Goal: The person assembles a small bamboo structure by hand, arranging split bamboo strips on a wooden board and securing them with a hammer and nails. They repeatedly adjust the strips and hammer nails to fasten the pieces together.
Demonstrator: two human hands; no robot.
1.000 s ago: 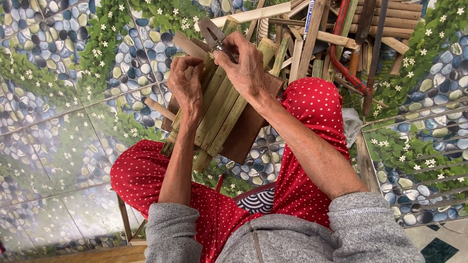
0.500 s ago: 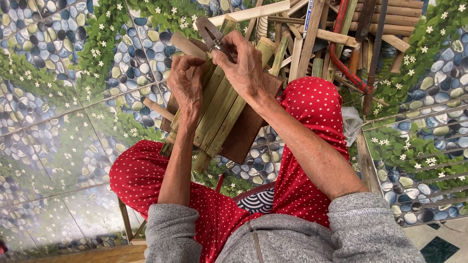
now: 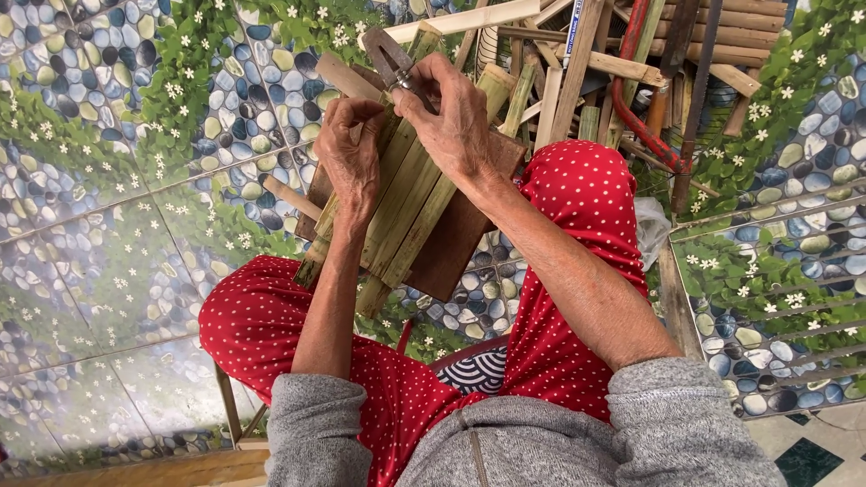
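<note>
A dark metal cutting tool (image 3: 390,56), seemingly pliers or snips, was gripped in the right hand (image 3: 448,122), the fingers closed firmly round its handles near the upper end of the bamboo slats (image 3: 410,194). The left hand (image 3: 350,155) was curled shut over the top of the same bundle, the fingertips pinched on something too small to be made out, perhaps a wire or tie. The slats were held slanted across a brown wooden board (image 3: 460,230), which was propped on the red polka-dot trousers (image 3: 577,261) at the knees.

The step in hand was judged to be a binding or trimming at the head of the slats. The next move would likely call for the tool's tip to be brought exactly to the point pinched by the left fingers, with the bundle kept from slipping on the board.

Behind, a heap of bamboo sticks (image 3: 577,54) and a red hose (image 3: 631,99) lay on the pebble-patterned floor (image 3: 108,162).

Compared with a second earlier, little was changed: the same grips were kept on tool and slats, and the bundle was left at the same slant.
</note>
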